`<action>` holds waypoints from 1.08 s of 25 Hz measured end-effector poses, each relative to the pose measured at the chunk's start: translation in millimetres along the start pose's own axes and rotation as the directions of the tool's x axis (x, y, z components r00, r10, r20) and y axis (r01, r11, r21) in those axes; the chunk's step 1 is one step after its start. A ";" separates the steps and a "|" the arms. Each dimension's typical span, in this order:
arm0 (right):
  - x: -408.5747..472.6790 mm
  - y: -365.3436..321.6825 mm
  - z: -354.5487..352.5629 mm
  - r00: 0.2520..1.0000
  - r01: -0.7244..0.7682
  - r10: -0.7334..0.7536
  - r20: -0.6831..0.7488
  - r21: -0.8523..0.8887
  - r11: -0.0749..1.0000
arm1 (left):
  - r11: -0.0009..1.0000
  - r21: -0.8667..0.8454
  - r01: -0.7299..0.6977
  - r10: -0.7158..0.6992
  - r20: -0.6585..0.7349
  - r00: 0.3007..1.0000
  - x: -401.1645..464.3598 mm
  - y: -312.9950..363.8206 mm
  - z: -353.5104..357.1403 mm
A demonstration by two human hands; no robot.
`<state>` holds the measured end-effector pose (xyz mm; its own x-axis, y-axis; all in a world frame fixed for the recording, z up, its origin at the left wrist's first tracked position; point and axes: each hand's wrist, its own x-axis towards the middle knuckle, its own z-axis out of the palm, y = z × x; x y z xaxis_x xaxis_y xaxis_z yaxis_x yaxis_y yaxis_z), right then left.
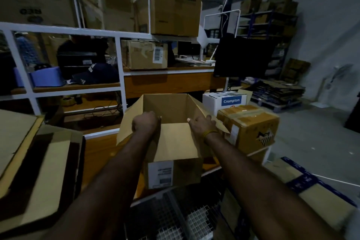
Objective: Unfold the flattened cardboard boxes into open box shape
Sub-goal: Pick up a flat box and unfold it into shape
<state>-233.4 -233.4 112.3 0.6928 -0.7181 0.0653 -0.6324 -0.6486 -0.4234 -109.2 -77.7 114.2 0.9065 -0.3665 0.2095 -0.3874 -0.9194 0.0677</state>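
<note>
We stand at a wooden bench in a dim warehouse — taped carton right, racks far; left hand and right hand each grasp the open box.

My head camera looks forward and down, close over my forearms, facing the white shelving across the warehouse.
</note>
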 end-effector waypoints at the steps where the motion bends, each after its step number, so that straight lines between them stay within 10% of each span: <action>1: -8.7 1.1 1.6 1.000 -0.012 0.012 -0.026 0.012 1.000 | 1.000 0.005 0.015 -0.015 -0.005 1.000 -12.5 1.7 -1.6; 9: -52.2 23.2 11.8 0.995 0.014 0.003 -0.097 0.174 0.985 | 0.975 -0.222 0.008 0.004 0.055 0.998 -91.9 1.8 -6.4; 27: -174.1 -26.9 20.4 0.854 0.248 -0.060 -0.516 0.303 0.920 | 0.870 -0.420 -0.258 0.077 -0.402 0.913 -160.6 -87.3 -27.1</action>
<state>-329.9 -85.8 93.9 0.4508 -0.7048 0.5478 -0.3052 -0.6984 -0.6474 -225.5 65.2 101.1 0.7301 -0.3478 0.5882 -0.6414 -0.6458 0.4143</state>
